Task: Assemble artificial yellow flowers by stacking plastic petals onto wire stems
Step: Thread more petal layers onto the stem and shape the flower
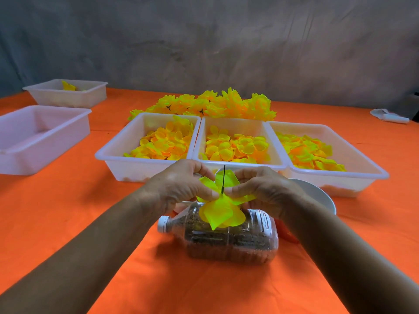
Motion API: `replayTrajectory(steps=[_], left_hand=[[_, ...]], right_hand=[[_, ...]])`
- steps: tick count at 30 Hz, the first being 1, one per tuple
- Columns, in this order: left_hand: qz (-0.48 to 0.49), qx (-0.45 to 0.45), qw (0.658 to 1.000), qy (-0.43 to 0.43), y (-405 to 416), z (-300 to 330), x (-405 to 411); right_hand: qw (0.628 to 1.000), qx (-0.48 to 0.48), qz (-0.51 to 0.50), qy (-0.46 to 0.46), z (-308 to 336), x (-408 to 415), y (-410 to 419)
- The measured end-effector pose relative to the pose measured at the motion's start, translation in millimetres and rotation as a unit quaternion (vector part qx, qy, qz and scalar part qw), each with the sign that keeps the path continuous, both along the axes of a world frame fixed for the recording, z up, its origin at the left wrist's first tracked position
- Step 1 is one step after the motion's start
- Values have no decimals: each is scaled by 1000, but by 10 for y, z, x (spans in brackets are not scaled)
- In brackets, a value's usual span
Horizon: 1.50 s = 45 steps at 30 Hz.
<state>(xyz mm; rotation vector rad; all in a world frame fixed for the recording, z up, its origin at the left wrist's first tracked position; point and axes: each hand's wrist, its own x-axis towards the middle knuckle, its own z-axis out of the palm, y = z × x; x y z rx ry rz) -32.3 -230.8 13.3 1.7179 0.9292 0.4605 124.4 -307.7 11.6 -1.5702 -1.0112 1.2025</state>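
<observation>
Orange cloth [68,223] covers the table in front of a mottled grey wall. Over a clear plastic bottle of brown grains [226,239] lying on its side with its white cap to the left, both hands meet around a half-built yellow plastic-petal flower [221,211]. The left hand [179,184] curls its fingers and pinches the petals from the left; the right hand [260,189] pinches them from the right, so the fingertips nearly touch at the flower's middle. A thin dark wire stem [223,180] stands upright out of that middle, between the two thumbs. The lowest petals hang below the fingers, against the bottle. Beyond the hands stand three white plastic trays of loose yellow petals [235,146], side by side, with a heap of finished yellow flowers [210,105] behind them. A white bowl [317,196] sits beside the right wrist.
</observation>
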Motion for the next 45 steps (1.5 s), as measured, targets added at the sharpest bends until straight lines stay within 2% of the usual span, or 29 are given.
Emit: replayTrajectory(steps=[8,15,19,22,24,27,30,32,34,40,41,44,45], left_hand=[[-38,122,991,-50,-63,37,-67],[-41,115,986,-114,-124,-21,-3],[-47,119,986,-106,-101,-75,1],[-57,116,986,-104,-72,-65,-3],[-75,121,986,-92,-54,-36,1],[-94,135,984,-63,-12,1,7],[-106,145,983,-47,19,-4,19],[-108,149,982,-45,34,-15,22],[-109,153,981,-43,45,-24,20],[-118,146,981,-45,52,-21,22],[-118,145,981,-47,52,-24,24],[-118,138,982,-52,63,-40,25],[-119,133,982,-54,65,-44,23]], right_hand=[[999,-19,-19,19,-51,19,-17],[999,-18,-26,-8,-28,31,-33],[998,-19,-48,-39,15,89,-70],[994,13,-101,-35,113,295,-50],[982,44,-172,-57,162,536,8],[946,78,-290,-122,136,1001,120],[896,31,-348,-273,-4,1499,195],[866,-27,-325,-378,-93,1753,229],[848,-64,-283,-444,-153,1911,269],[844,-133,-151,-498,-277,2045,508],[835,-165,-130,-509,-281,2041,546],[775,-272,-44,-569,-238,1993,619],[771,-276,-42,-573,-242,1994,629]])
